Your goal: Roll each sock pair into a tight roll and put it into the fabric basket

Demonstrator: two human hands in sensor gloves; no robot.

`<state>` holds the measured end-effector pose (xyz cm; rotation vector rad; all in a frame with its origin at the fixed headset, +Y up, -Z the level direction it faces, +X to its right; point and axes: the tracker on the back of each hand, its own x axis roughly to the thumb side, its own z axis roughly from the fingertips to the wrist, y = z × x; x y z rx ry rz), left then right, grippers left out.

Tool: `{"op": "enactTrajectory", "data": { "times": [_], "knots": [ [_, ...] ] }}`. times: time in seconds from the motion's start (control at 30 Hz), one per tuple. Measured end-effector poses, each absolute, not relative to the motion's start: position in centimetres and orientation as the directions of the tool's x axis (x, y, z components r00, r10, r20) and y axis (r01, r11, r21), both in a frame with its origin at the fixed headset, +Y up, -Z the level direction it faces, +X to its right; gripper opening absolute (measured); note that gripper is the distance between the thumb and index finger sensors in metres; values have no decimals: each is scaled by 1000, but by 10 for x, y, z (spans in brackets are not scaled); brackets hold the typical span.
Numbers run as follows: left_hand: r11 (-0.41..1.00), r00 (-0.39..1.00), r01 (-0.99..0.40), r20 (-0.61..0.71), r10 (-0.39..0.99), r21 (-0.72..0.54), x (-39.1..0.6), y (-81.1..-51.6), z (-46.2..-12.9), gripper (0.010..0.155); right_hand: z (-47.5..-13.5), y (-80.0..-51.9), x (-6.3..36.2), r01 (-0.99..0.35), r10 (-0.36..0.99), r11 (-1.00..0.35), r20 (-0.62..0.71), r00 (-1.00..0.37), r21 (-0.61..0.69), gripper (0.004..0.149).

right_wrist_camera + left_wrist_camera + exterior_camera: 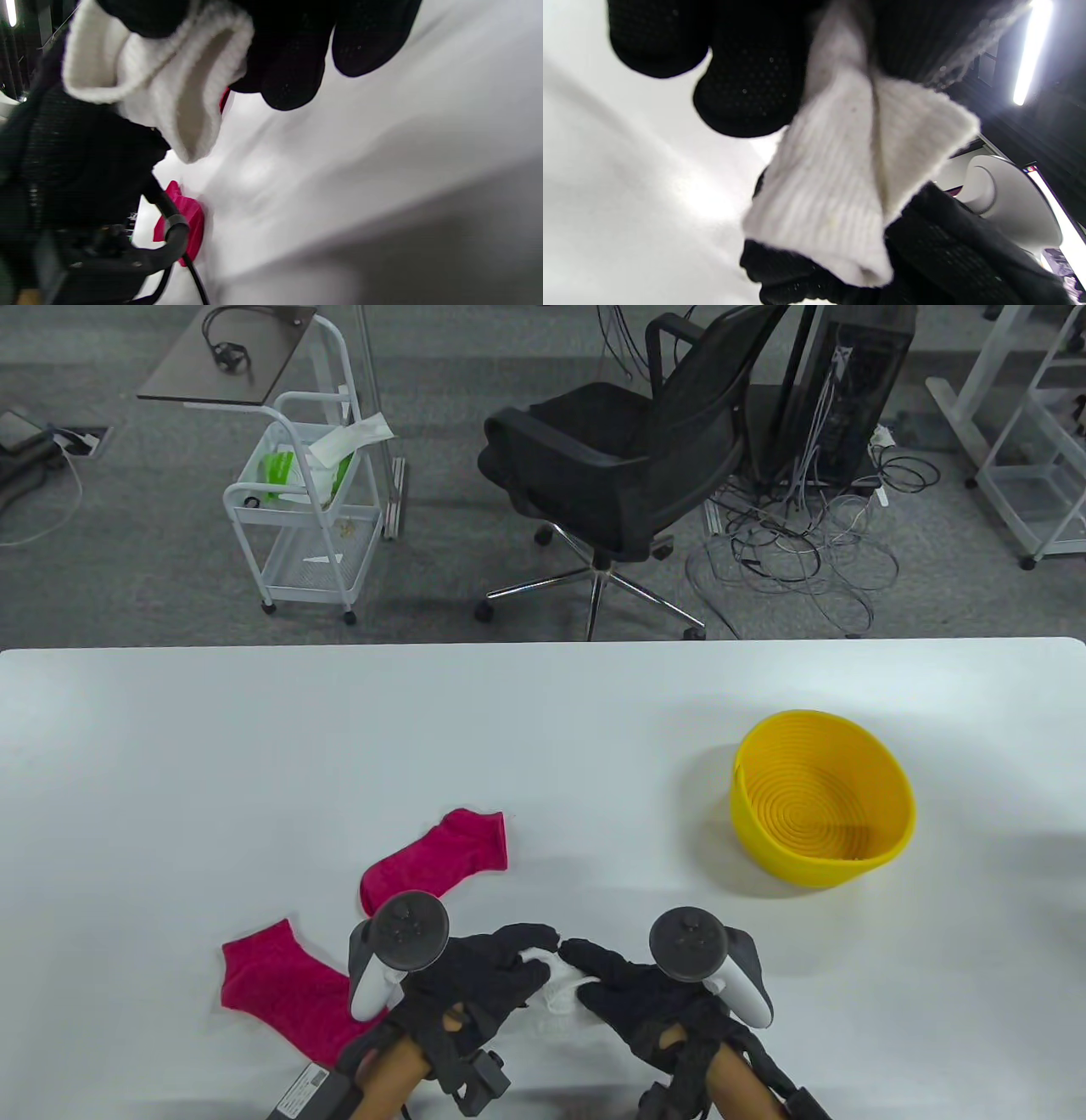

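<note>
Both gloved hands hold a white sock [556, 984] near the table's front edge. My left hand [501, 971] grips its left side and my right hand [615, 984] pinches its right side. The left wrist view shows the ribbed white sock [848, 178] bunched between black fingers [746, 84]. In the right wrist view the white sock's open cuff [178, 84] hangs from my fingers [292, 63]. Two magenta socks lie flat to the left: one [441, 857] farther back, one [284, 988] beside my left wrist. The yellow basket [821, 810] stands to the right, holding nothing.
The white table [254, 746] spreads wide behind the socks. Beyond its far edge stand a black office chair [628, 449], a white wire trolley [305, 500] and tangled cables [797, 543] on the floor.
</note>
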<state>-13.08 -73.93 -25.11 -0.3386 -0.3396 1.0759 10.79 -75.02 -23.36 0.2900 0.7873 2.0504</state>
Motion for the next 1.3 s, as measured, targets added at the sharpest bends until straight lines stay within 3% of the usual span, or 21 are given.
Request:
{"op": "enactTrajectory", "data": {
  "times": [0.13,0.2,0.33,0.5,0.67,0.83,1.03,1.17,1.3],
  "knots": [
    [479,475,-772,121,872,-419,-127,-737,-247,65,-232,-741,107,-636,723,-596,-17,-690,490,56],
    [502,492,-748,143,858,-434,-122,-733,-243,70,-230,-737,105,-644,710,-630,-14,-704,435,56],
    [678,655,-598,226,721,-428,-106,-727,-234,78,-227,-733,101,-622,673,-688,8,-739,374,56],
    [775,757,-559,200,622,-293,-99,-727,-230,62,-225,-732,98,-601,654,-712,31,-756,365,56],
    [813,799,-548,165,579,-197,-98,-723,-228,56,-222,-729,93,-557,605,-766,65,-794,320,56],
    [844,817,-535,224,530,-47,-98,-714,-227,50,-220,-726,90,-510,546,-819,82,-834,263,54],
    [780,750,-623,317,580,47,-99,-693,-220,44,-226,-734,94,-581,596,-752,-53,-801,313,52],
    [744,715,-659,399,574,111,-98,-678,-210,42,-229,-745,102,-689,668,-581,-230,-708,434,55],
    [726,701,-679,389,598,108,-101,-677,-211,43,-231,-746,106,-773,749,-438,-290,-596,459,50]
  ]
}}
